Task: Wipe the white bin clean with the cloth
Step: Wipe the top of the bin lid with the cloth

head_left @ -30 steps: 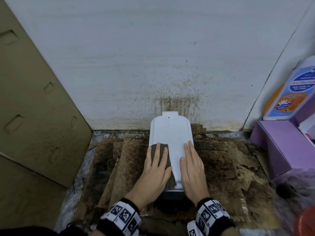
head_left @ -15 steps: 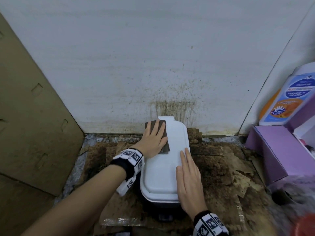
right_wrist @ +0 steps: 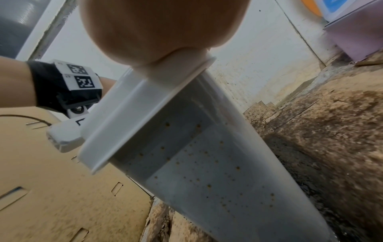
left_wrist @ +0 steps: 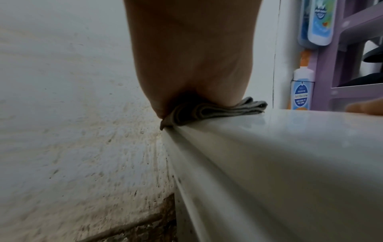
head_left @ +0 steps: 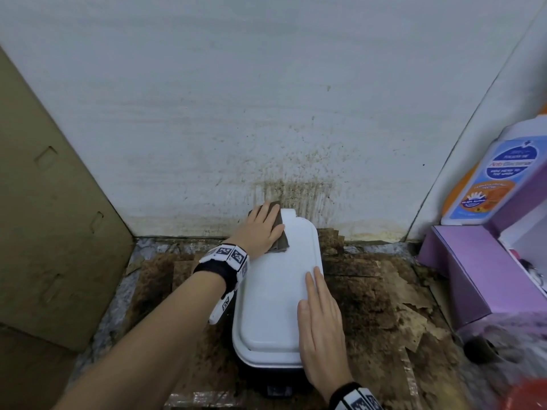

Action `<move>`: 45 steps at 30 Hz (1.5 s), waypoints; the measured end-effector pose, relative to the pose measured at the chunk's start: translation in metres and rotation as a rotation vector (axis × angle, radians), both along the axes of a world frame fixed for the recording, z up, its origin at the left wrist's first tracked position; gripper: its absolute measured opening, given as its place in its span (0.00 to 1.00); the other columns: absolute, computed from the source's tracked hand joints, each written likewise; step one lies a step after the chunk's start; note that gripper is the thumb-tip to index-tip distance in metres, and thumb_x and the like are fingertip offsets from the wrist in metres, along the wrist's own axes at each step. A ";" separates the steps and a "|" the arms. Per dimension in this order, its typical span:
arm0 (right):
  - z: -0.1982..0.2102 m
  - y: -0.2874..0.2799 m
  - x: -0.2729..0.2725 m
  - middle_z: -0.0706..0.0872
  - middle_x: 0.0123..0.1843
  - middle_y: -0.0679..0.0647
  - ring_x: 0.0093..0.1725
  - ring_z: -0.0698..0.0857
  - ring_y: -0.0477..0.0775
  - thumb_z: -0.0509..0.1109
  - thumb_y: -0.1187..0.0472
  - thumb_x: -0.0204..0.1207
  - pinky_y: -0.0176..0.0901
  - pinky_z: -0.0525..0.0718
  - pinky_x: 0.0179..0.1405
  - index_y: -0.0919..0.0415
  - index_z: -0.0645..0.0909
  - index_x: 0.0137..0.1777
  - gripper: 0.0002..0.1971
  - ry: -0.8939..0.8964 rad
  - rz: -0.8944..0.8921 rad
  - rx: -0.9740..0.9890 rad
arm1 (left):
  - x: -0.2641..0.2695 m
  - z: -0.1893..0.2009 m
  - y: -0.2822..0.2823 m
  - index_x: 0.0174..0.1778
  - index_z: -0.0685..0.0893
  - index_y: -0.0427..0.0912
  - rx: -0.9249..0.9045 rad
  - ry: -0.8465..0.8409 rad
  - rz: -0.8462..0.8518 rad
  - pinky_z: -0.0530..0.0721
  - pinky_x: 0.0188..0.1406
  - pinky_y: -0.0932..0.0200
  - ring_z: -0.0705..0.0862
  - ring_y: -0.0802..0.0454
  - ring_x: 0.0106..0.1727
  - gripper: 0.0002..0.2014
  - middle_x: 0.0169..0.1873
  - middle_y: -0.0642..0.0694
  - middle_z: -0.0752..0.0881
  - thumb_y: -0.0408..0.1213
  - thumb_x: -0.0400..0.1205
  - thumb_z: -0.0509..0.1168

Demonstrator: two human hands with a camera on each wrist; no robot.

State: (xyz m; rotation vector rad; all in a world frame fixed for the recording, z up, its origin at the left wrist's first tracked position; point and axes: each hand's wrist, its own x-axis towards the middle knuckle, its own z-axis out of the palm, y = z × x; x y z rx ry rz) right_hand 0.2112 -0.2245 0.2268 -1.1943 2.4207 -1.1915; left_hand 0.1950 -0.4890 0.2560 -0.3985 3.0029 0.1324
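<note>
I see the wall (head_left: 266, 99) first, a broad pale sheet with a rough, grainy texture, spattered brown low down and streaked darker just behind the bin. To my left leans a flat brown cardboard panel (head_left: 50, 208) with small rectangular slots cut in it. The floor covering (head_left: 381, 294) is torn, layered card, stained almost black in patches and peeling in flakes on the right. A lilac box (head_left: 473, 270) with hard square edges sits at the right, cut off by the frame, and a white bottle (head_left: 485, 184) with a blue and orange label stands behind it; I cannot read most of the label.

The white bin (head_left: 275, 294) stands in the middle of the floor, its far end right up against the wall. Its lid is smooth glossy plastic, an elongated rounded rectangle with a raised rim; the right wrist view shows the bin's side wall dotted with small brown specks. Its dark base is mostly hidden under the lid.

My right hand (head_left: 321, 327) lies flat along the lid's right edge, fingers straight and close together, holding nothing. My left hand (head_left: 262, 229) presses flat, fingers extended, on the cloth (head_left: 281, 238) at the lid's far left corner. The cloth is grey-brown, soft, folded in several layers, and mostly covered by the hand; in the left wrist view its folded edge overhangs the rim slightly
</note>
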 end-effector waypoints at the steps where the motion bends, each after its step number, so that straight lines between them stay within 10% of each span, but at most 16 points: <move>1: -0.001 0.000 -0.001 0.42 0.89 0.31 0.87 0.45 0.34 0.37 0.38 0.87 0.36 0.46 0.85 0.41 0.47 0.88 0.30 0.001 -0.003 0.000 | 0.004 0.000 0.005 0.86 0.62 0.35 0.031 0.047 0.048 0.51 0.87 0.32 0.48 0.28 0.90 0.27 0.89 0.29 0.49 0.46 0.94 0.43; 5: -0.003 0.000 0.000 0.44 0.89 0.33 0.87 0.45 0.33 0.37 0.38 0.87 0.39 0.48 0.86 0.42 0.48 0.89 0.31 0.004 -0.007 0.009 | 0.026 -0.018 0.020 0.92 0.46 0.42 0.127 0.073 0.144 0.48 0.89 0.35 0.38 0.39 0.91 0.48 0.91 0.41 0.42 0.67 0.80 0.17; 12: -0.005 0.003 0.004 0.45 0.90 0.36 0.88 0.48 0.35 0.38 0.41 0.88 0.31 0.44 0.84 0.45 0.48 0.89 0.29 0.038 -0.005 -0.007 | 0.100 -0.008 0.097 0.87 0.31 0.47 0.190 0.092 0.127 0.35 0.89 0.47 0.25 0.46 0.87 0.46 0.87 0.48 0.28 0.70 0.75 0.12; 18: -0.005 0.006 0.008 0.43 0.89 0.33 0.87 0.46 0.33 0.38 0.40 0.88 0.33 0.45 0.84 0.42 0.46 0.89 0.29 0.052 -0.021 0.002 | 0.124 -0.012 0.125 0.89 0.41 0.44 0.091 0.095 0.126 0.37 0.83 0.34 0.39 0.38 0.90 0.37 0.90 0.43 0.40 0.61 0.88 0.22; 22: -0.006 0.002 0.001 0.42 0.90 0.35 0.87 0.45 0.33 0.36 0.40 0.88 0.37 0.47 0.86 0.43 0.45 0.89 0.30 0.051 -0.010 0.003 | 0.113 0.000 0.120 0.86 0.28 0.49 0.175 0.036 0.148 0.23 0.80 0.55 0.21 0.49 0.85 0.41 0.84 0.51 0.22 0.66 0.78 0.17; 30: -0.004 0.000 0.000 0.41 0.89 0.33 0.87 0.44 0.33 0.37 0.39 0.87 0.33 0.43 0.84 0.43 0.45 0.89 0.30 0.025 -0.008 0.006 | 0.072 0.004 0.077 0.90 0.35 0.49 0.255 -0.014 0.169 0.31 0.86 0.47 0.27 0.49 0.88 0.32 0.88 0.51 0.29 0.54 0.94 0.41; 45: -0.001 0.000 -0.002 0.39 0.89 0.33 0.87 0.42 0.33 0.36 0.38 0.86 0.36 0.44 0.85 0.44 0.44 0.89 0.32 0.023 0.019 0.021 | 0.001 0.015 0.021 0.91 0.42 0.42 0.163 0.004 0.231 0.46 0.89 0.42 0.45 0.42 0.91 0.32 0.91 0.43 0.45 0.51 0.94 0.42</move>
